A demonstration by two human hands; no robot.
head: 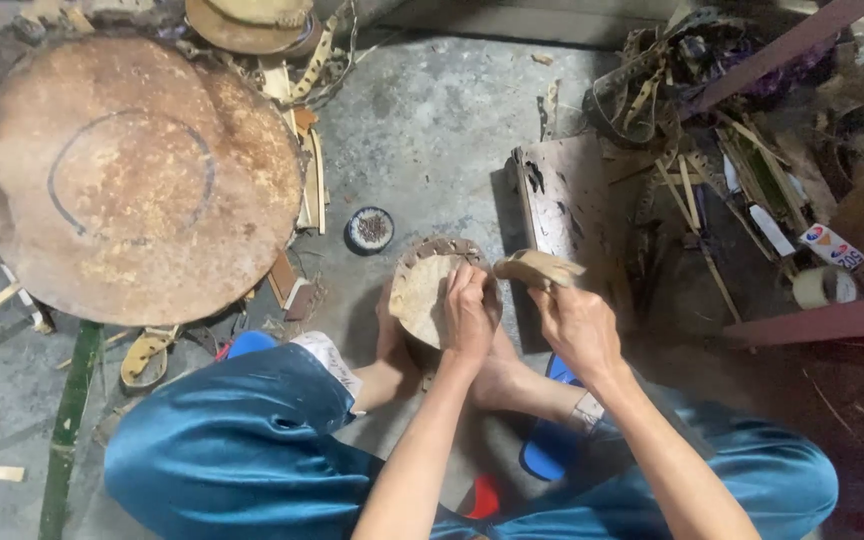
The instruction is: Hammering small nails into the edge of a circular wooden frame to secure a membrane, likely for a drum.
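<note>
A small round woven disc with a dark laced rim stands tilted on the concrete floor, propped between my bare feet. My left hand presses on its right edge, fingers curled over the rim. Just right of it, my right hand grips a pale wooden-handled tool that points left toward the disc's top edge. My knees in blue trousers frame the bottom of the view.
A large round rusty metal lid fills the upper left. A small dark tin sits behind the disc. A worn wooden board, a pile of bamboo strips and a tape roll lie to the right.
</note>
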